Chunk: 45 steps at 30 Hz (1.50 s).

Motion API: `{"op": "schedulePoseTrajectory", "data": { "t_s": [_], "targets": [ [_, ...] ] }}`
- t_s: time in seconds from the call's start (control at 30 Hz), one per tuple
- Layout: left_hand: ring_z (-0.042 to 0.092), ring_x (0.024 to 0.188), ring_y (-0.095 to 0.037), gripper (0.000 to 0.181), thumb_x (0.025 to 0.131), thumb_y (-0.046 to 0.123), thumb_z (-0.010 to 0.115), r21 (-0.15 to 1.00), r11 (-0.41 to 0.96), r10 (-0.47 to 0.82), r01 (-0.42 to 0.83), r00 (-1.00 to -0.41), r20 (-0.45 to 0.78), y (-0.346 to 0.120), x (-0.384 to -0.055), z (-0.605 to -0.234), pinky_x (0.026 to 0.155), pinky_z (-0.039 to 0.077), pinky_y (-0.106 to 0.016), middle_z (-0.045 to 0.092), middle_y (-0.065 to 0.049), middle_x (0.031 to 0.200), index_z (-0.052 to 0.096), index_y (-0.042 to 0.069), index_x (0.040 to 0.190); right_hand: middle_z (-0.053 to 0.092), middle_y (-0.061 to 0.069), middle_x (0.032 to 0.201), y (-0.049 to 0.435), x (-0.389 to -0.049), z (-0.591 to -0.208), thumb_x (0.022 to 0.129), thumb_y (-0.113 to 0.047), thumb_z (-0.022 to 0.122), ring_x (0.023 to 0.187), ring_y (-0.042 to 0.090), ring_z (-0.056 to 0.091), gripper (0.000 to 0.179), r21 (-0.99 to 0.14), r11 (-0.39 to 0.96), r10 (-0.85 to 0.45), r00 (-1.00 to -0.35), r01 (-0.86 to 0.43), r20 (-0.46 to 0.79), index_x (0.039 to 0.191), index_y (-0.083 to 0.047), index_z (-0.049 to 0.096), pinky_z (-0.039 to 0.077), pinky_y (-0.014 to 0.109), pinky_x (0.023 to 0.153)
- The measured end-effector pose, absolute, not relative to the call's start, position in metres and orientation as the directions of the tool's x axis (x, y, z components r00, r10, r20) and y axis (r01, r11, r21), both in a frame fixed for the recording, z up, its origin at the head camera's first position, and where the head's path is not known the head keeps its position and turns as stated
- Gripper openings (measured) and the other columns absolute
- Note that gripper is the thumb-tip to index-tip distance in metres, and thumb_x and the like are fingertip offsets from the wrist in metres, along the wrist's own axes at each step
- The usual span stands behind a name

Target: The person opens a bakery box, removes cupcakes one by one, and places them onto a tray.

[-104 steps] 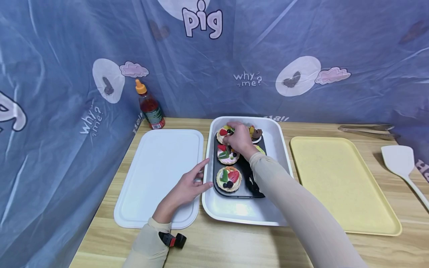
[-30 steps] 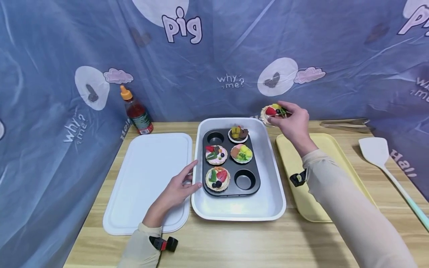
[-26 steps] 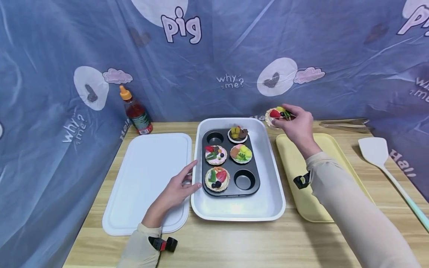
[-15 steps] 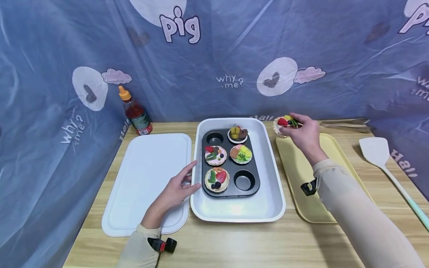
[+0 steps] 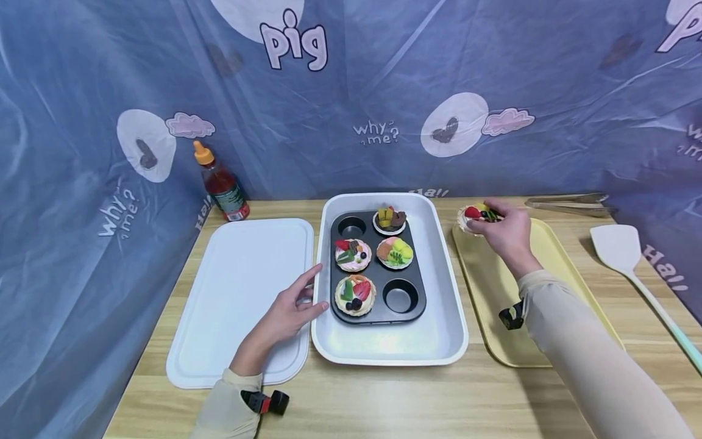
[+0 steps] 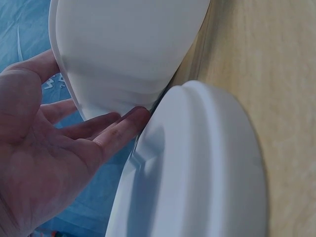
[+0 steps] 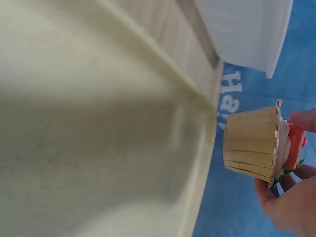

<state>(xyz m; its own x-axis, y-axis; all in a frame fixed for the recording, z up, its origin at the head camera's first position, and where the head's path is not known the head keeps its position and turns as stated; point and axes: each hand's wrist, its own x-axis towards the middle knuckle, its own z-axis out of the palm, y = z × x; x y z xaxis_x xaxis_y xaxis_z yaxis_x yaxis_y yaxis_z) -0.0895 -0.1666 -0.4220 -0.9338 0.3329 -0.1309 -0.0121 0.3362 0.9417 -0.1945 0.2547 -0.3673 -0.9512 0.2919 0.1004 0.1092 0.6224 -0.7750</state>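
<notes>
In the head view, my right hand (image 5: 510,235) pinches a fruit cupcake (image 5: 470,219) by its topping, over the far left corner of the yellow tray (image 5: 512,347). The right wrist view shows the tan pleated cup of this cupcake (image 7: 251,143) hanging free of the tray surface. My left hand (image 5: 282,314) has its fingers loosely spread at the left rim of the deep white tray (image 5: 439,344). Inside that tray lies a black muffin tin (image 5: 381,316) with several topped cupcakes; its far left and near right cups hold none.
A flat white tray (image 5: 247,274) lies under the left forearm. Behind it stands a sauce bottle (image 5: 223,190) with an orange cap. Metal tongs (image 5: 570,205) and a white spatula (image 5: 616,247) lie to the right. A blue cloth (image 5: 351,110) hangs behind the table.
My right hand took the cupcake from the tin's far left cup and carried it right, then lowered it toward the yellow tray. The left hand has stayed at the white tray's rim.
</notes>
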Motion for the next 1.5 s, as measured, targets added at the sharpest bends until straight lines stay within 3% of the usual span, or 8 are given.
{"op": "schedulePoseTrajectory", "data": {
  "t_s": [0.23, 0.33, 0.47, 0.57, 0.7, 0.9, 1.5],
  "targets": [
    [0.061, 0.124, -0.038, 0.078, 0.095, 0.011, 0.069, 0.94, 0.341, 0.337, -0.017, -0.931, -0.139, -0.166, -0.09, -0.423, 0.094, 0.059, -0.033, 0.042, -0.024, 0.154, 0.028, 0.019, 0.16, 0.058, 0.024, 0.141, 0.265, -0.191, -0.378, 0.082, -0.016, 0.08, 0.128, 0.037, 0.057, 0.066, -0.767, 0.621, 0.302, -0.952, 0.161, 0.043, 0.142, -0.002, 0.056, 0.051, 0.036, 0.103],
    [0.062, 0.123, -0.039, 0.078, 0.095, 0.01, 0.069, 0.942, 0.334, 0.34, -0.014, -0.931, -0.135, -0.166, -0.09, -0.423, 0.094, 0.06, -0.032, 0.042, -0.024, 0.153, 0.028, 0.019, 0.16, 0.059, 0.024, 0.139, 0.268, -0.19, -0.382, 0.082, -0.015, 0.08, 0.127, 0.036, 0.058, 0.064, -0.765, 0.625, 0.301, -0.952, 0.155, 0.053, 0.141, -0.001, 0.057, 0.052, 0.026, 0.099],
    [0.062, 0.123, -0.041, 0.078, 0.095, 0.009, 0.069, 0.947, 0.322, 0.345, -0.007, -0.93, -0.124, -0.167, -0.09, -0.423, 0.092, 0.06, -0.031, 0.041, -0.026, 0.154, 0.028, 0.016, 0.16, 0.06, 0.024, 0.137, 0.27, -0.19, -0.386, 0.082, -0.015, 0.08, 0.124, 0.036, 0.059, 0.064, -0.764, 0.628, 0.301, -0.952, 0.149, 0.062, 0.14, 0.0, 0.058, 0.045, 0.009, 0.084],
    [0.062, 0.122, -0.041, 0.078, 0.095, 0.008, 0.069, 0.948, 0.319, 0.348, -0.005, -0.93, -0.122, -0.167, -0.09, -0.423, 0.092, 0.06, -0.031, 0.041, -0.026, 0.154, 0.027, 0.016, 0.161, 0.06, 0.025, 0.137, 0.271, -0.19, -0.388, 0.082, -0.015, 0.081, 0.123, 0.036, 0.059, 0.064, -0.762, 0.63, 0.3, -0.952, 0.152, 0.058, 0.14, 0.001, 0.058, 0.042, 0.007, 0.08],
    [0.062, 0.123, -0.041, 0.078, 0.095, 0.01, 0.069, 0.945, 0.327, 0.347, -0.008, -0.929, -0.128, -0.167, -0.09, -0.424, 0.093, 0.06, -0.032, 0.04, -0.026, 0.154, 0.027, 0.017, 0.161, 0.059, 0.025, 0.139, 0.272, -0.191, -0.389, 0.082, -0.016, 0.081, 0.124, 0.036, 0.059, 0.065, -0.757, 0.633, 0.3, -0.953, 0.163, 0.046, 0.141, 0.0, 0.057, 0.049, 0.014, 0.088],
    [0.06, 0.125, -0.04, 0.078, 0.095, 0.011, 0.069, 0.943, 0.332, 0.345, -0.01, -0.929, -0.132, -0.167, -0.091, -0.424, 0.094, 0.059, -0.032, 0.039, -0.024, 0.156, 0.028, 0.02, 0.161, 0.057, 0.025, 0.142, 0.272, -0.193, -0.391, 0.084, -0.016, 0.08, 0.127, 0.037, 0.057, 0.067, -0.763, 0.62, 0.3, -0.954, 0.182, 0.016, 0.143, 0.0, 0.054, 0.05, 0.04, 0.107],
    [0.058, 0.127, -0.039, 0.078, 0.095, 0.011, 0.07, 0.943, 0.333, 0.338, -0.01, -0.932, -0.129, -0.168, -0.091, -0.423, 0.095, 0.059, -0.031, 0.04, -0.024, 0.155, 0.028, 0.019, 0.16, 0.052, 0.028, 0.144, 0.275, -0.195, -0.394, 0.086, -0.017, 0.078, 0.131, 0.041, 0.055, 0.069, -0.752, 0.631, 0.288, -0.958, 0.192, -0.003, 0.146, 0.001, 0.05, 0.047, 0.05, 0.109]
  ]
}}
